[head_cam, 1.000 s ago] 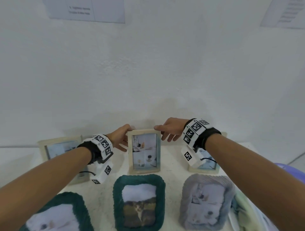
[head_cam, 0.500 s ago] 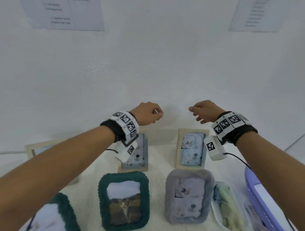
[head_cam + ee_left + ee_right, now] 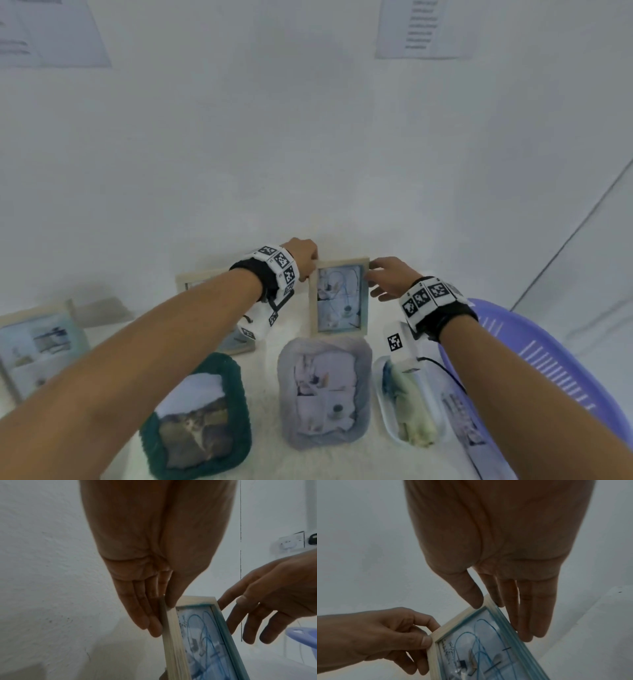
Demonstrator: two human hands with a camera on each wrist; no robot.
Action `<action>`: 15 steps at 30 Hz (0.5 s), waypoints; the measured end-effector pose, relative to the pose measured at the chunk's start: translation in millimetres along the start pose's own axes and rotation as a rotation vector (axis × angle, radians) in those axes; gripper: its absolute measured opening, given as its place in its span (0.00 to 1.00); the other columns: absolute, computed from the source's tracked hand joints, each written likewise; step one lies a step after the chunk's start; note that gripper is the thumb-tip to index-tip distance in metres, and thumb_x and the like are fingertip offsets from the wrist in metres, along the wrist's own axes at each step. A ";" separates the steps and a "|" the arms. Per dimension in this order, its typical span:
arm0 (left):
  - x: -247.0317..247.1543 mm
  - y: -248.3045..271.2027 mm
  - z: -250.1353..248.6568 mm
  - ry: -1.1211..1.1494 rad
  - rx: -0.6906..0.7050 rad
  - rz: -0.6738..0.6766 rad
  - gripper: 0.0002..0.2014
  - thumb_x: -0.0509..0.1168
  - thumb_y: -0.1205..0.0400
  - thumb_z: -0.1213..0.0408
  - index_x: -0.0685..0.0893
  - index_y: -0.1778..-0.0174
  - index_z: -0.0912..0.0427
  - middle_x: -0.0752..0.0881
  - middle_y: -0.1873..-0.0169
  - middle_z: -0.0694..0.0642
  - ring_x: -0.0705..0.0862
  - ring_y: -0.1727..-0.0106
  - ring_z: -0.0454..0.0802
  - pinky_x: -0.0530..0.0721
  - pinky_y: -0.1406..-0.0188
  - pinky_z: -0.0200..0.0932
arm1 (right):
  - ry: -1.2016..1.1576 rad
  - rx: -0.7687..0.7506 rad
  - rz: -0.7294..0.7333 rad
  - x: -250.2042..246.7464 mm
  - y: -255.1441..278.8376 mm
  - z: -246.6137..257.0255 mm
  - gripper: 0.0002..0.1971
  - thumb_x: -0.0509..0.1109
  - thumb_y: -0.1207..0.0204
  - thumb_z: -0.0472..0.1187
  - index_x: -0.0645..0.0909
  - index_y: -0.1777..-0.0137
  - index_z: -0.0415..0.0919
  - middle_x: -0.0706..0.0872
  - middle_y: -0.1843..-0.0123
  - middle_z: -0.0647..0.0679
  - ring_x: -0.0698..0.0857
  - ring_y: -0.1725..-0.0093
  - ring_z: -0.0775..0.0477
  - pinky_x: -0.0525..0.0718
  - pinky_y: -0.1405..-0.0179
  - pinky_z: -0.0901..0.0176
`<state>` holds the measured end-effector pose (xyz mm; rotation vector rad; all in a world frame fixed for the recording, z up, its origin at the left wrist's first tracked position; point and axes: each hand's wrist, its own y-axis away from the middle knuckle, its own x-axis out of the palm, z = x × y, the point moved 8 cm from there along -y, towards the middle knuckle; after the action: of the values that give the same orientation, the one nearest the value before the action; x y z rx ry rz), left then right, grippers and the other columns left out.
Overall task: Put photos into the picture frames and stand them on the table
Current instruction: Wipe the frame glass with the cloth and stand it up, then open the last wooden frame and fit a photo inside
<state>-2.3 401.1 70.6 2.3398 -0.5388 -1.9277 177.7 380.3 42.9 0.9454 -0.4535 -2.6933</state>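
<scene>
wood frame [image 3: 339, 298]: stands near the wall at the back of the table [image 3: 267, 377], a photo inside; it is the landmark here
left hand [image 3: 303, 254]: pinches the frame's top left corner, thumb in front, fingers behind
right hand [image 3: 390, 278]: pinches the top right corner with thumb and first finger; other fingers spread loose beside the edge
grey frame [image 3: 324, 390]: just in front of the wood frame; green frame [image 3: 198, 418] in front and to the left
tip risk: if both hands let go before it leans on its stand, it may fall; I cannot see the stand
bump risk: a forward fall could hit the grey frame
basket [image 3: 534, 346]: to the right of the wood frame; a swinging wrist could knock it
</scene>
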 end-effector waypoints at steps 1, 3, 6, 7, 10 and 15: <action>-3.9 3.2 -1.6 -0.002 0.006 -0.014 0.13 0.59 0.13 0.66 0.81 0.36 0.65 0.89 0.48 0.63 0.87 0.46 0.60 0.85 0.43 0.52 | -0.009 -0.015 -0.005 -2.0 1.9 1.4 0.17 0.63 0.17 0.41 0.77 0.33 0.34 0.85 0.49 0.40 0.85 0.58 0.43 0.85 0.51 0.49; -17.1 12.0 -5.2 -0.011 0.024 -0.074 0.14 0.56 0.12 0.64 0.77 0.32 0.64 0.86 0.42 0.64 0.84 0.42 0.61 0.82 0.42 0.50 | -0.045 -0.059 -0.016 -7.9 7.5 7.5 0.17 0.62 0.17 0.40 0.77 0.31 0.35 0.85 0.52 0.43 0.85 0.58 0.44 0.86 0.49 0.48; -47.1 30.3 -7.9 0.085 0.045 -0.205 0.15 0.55 0.11 0.62 0.76 0.31 0.62 0.86 0.43 0.63 0.84 0.41 0.60 0.80 0.41 0.48 | -0.134 -0.164 -0.077 -24.7 20.4 23.3 0.19 0.63 0.18 0.36 0.74 0.27 0.37 0.85 0.52 0.42 0.84 0.58 0.44 0.85 0.52 0.49; -58.5 37.1 -8.9 0.133 0.052 -0.259 0.14 0.56 0.11 0.61 0.77 0.33 0.62 0.88 0.45 0.62 0.85 0.43 0.59 0.81 0.41 0.48 | -0.160 -0.196 -0.112 -32.0 26.2 28.2 0.20 0.63 0.19 0.35 0.74 0.26 0.36 0.85 0.50 0.40 0.84 0.58 0.44 0.85 0.52 0.49; -90.9 66.5 -16.2 0.308 0.077 -0.444 0.14 0.59 0.12 0.56 0.81 0.39 0.62 0.90 0.52 0.60 0.87 0.49 0.55 0.86 0.47 0.52 | -0.269 -0.296 -0.236 -54.0 53.8 40.8 0.19 0.64 0.21 0.32 0.78 0.30 0.34 0.86 0.50 0.38 0.83 0.61 0.46 0.86 0.53 0.48; -114.9 133.7 -44.5 0.635 0.142 -0.597 0.11 0.61 0.13 0.55 0.82 0.46 0.59 0.86 0.55 0.53 0.87 0.54 0.47 0.91 0.67 0.44 | -0.553 -0.441 -0.312 -73.1 118.6 44.6 0.09 0.65 0.21 0.33 0.86 0.46 0.38 0.87 0.54 0.42 0.82 0.61 0.48 0.84 0.57 0.54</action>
<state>-7.7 303.2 223.8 3.2457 0.0968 -1.1484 220.1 304.7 160.8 0.1510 0.2205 -3.1240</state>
